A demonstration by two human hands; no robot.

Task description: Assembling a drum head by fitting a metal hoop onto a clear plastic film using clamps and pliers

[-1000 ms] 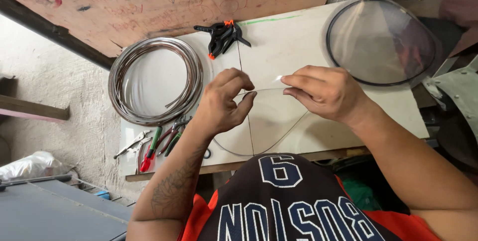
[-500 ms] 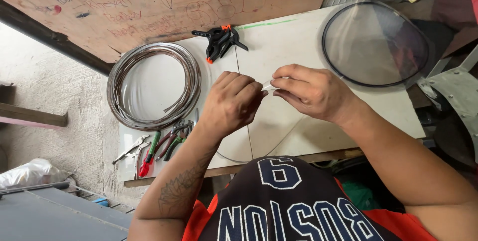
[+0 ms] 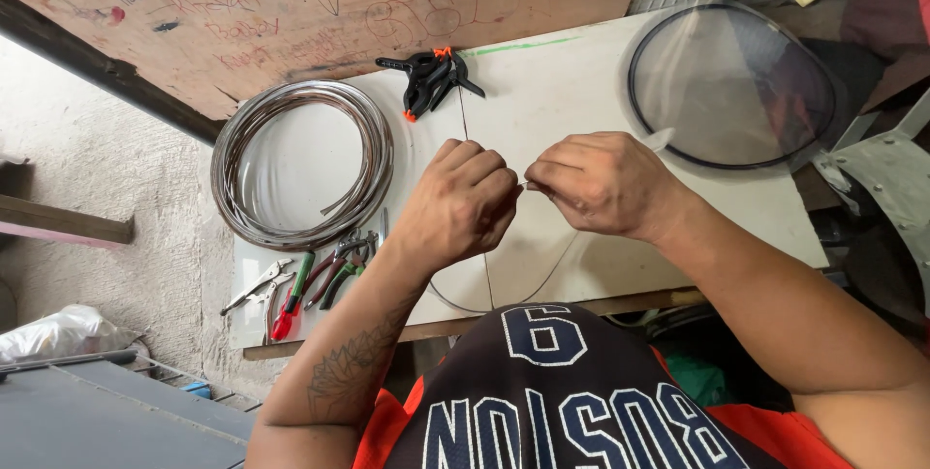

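Thin wire pinched between both hands, near side of the spring clamps (image 3: 433,78).
Your left hand (image 3: 463,200) and right hand (image 3: 603,183) close fingertips on the wire (image 3: 504,297); judged light, springy, slippery: grip close together.

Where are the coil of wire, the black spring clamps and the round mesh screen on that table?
coil of wire (image 3: 232,154): head view, on the left side of the coiled strands.
black spring clamps (image 3: 426,81): head view, on the black bodies.
round mesh screen (image 3: 731,81): head view, on the middle of the mesh.
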